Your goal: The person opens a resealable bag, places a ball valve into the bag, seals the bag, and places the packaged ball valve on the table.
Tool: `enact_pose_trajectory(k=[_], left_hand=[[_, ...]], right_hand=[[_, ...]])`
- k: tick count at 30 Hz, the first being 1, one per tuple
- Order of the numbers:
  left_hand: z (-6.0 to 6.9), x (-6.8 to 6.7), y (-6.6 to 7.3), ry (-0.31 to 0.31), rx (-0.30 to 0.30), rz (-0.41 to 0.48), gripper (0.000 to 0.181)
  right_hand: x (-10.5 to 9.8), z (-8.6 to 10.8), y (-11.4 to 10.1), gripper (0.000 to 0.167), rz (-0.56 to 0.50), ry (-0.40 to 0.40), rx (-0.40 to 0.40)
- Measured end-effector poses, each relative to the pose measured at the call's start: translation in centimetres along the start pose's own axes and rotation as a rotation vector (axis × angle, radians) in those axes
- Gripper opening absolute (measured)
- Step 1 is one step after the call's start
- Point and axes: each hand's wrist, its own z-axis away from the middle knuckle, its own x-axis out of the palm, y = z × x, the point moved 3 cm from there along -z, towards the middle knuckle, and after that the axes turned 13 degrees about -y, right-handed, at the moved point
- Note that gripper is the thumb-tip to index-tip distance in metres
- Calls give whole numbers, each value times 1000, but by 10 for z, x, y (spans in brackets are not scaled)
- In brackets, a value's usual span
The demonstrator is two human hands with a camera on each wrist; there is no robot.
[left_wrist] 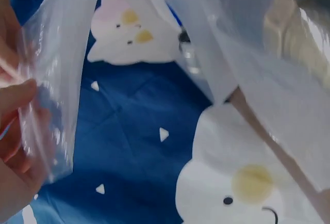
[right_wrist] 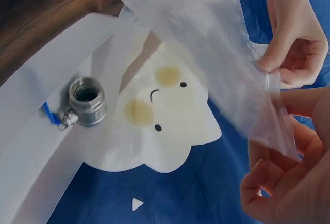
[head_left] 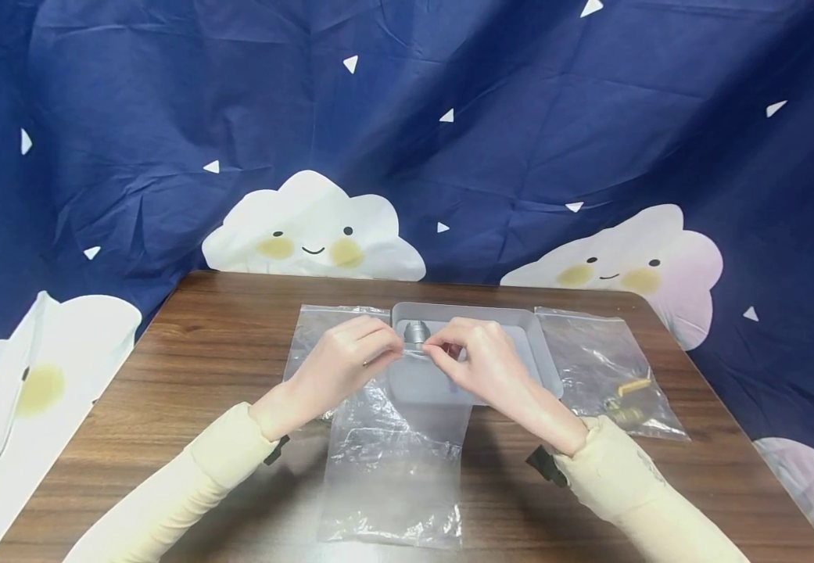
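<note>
A clear zip bag (head_left: 399,469) hangs between both hands above the table, its top edge pinched on either side. My left hand (head_left: 350,350) holds one end of that edge between thumb and fingers. Close by, my right hand (head_left: 480,356) pinches the other end. In the right wrist view the bag looks flat, with nothing visible inside. Just beyond the fingertips, a silver metal ball valve (right_wrist: 88,102) with a blue handle (right_wrist: 50,113) sits in the pale plastic tray (head_left: 547,367), apart from both hands.
A second clear bag (head_left: 304,332) lies left of the tray, partly covered by the left arm. To the right lies another bag (head_left: 589,352) holding a brass-coloured piece with a yellow handle (head_left: 634,386). Behind the wooden table (head_left: 238,336) hangs a blue cloud-patterned curtain (head_left: 167,94).
</note>
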Motion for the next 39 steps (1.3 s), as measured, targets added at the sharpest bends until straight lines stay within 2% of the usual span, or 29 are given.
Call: enact_pose_trajectory(k=[4,12,16,19,23,30,35,39], left_hand=[[0,-1,-2,-29,-15,4,16],[-2,2,2,-46,23,-21,15],[-3,3,5,-36,57,-38,18],[-3,3,7,-26,61,-48,17],[-3,0,6,-24,43,-57,13],[-1,-1,0,-12,-41,-13,13],[-2,3,3,-12,-9,-35,14],[-2,6,6,-6,-5,-44,18]], right_hand=[[0,1,2,4,-3,-32,-2],[7,-1,2,5,-59,-55,-76],[7,-1,2,5,-67,-46,-54],[5,-1,2,5,-54,-33,-26],[2,-3,1,5,-42,-27,10],[0,-2,1,2,-26,-53,39],[4,-1,-2,6,3,-95,-18],[5,-1,-4,3,-33,-92,-39]])
